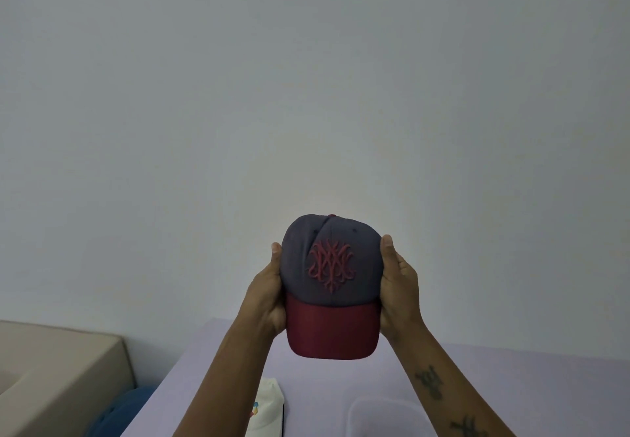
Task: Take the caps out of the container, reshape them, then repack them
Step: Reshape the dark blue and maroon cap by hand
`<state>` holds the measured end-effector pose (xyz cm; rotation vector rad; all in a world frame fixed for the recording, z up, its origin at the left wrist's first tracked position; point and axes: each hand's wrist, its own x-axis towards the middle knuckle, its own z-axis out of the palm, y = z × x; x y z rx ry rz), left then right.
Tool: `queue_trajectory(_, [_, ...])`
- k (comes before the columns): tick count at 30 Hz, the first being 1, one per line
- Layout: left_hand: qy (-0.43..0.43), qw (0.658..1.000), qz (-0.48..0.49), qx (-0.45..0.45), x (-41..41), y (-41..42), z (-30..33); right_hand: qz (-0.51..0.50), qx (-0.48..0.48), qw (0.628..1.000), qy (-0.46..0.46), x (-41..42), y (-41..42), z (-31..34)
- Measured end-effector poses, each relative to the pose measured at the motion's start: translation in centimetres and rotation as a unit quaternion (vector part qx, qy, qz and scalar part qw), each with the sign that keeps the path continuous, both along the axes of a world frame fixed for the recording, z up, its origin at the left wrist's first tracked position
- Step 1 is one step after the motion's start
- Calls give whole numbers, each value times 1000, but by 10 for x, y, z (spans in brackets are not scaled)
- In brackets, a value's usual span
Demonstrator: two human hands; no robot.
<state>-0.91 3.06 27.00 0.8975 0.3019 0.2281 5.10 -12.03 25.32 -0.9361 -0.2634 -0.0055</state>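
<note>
I hold a navy cap (332, 266) with a dark red brim and a red embroidered emblem up in front of the wall, brim pointing down toward me. My left hand (269, 291) grips its left side and my right hand (397, 286) grips its right side, thumbs up along the crown. Below, a white cap (267, 409) with a small coloured logo lies on the lilac table (317, 382), partly hidden by my left forearm. The rim of a clear plastic container (381, 412) shows at the bottom edge, between my forearms.
A beige sofa arm (61, 375) stands at the lower left, beside the table's left edge. Something blue (119, 409) lies in the gap between the two. A plain pale wall fills the upper view.
</note>
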Motion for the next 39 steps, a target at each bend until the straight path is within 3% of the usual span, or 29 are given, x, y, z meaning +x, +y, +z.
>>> queue_trajectory(3, [-29,999,-13,-39,1,2,-1,7,41,999,22,1,0,-1])
queue_trajectory(7, [-42,995,-85,20,-14,1,-10,-18,41,999,16,11,-8,3])
queue_trajectory(10, [-56,992,-115,4,-20,-5,-18,-50,-27,998,-1,19,-8,6])
queue_trajectory(13, [-56,995,-70,-44,-17,-7,-17,-71,-177,981,-45,23,-3,7])
queue_trajectory(17, [-60,996,11,-63,-8,6,-12,-86,-347,893,-274,-3,-8,4])
queue_trajectory(18, [-64,995,25,-68,-6,9,-9,-59,-391,853,-341,-11,-9,3])
queue_trajectory(20, [-73,994,36,-75,-3,12,-6,-42,-524,729,-439,-24,-3,-3])
queue_trajectory(21, [-74,994,34,-72,-3,12,-5,-70,-561,676,-474,-25,3,-7])
queue_trajectory(22, [-74,995,32,-66,-3,11,-4,-114,-564,646,-501,-23,10,-12])
queue_trajectory(24, [-83,996,24,-27,-6,7,-3,-170,-523,664,-506,-16,19,-19])
queue_trajectory(26, [-76,991,32,107,-8,4,-5,-200,-486,691,-496,-5,21,-21])
queue_trajectory(29, [3,919,108,379,-13,3,-15,-238,-478,684,-498,4,17,-19])
queue_trajectory(33, [-11,781,142,608,-25,4,-27,-256,-495,667,-494,9,16,-21])
queue_trajectory(39, [-53,664,96,740,-13,-2,-28,-274,-475,666,-506,0,26,-25])
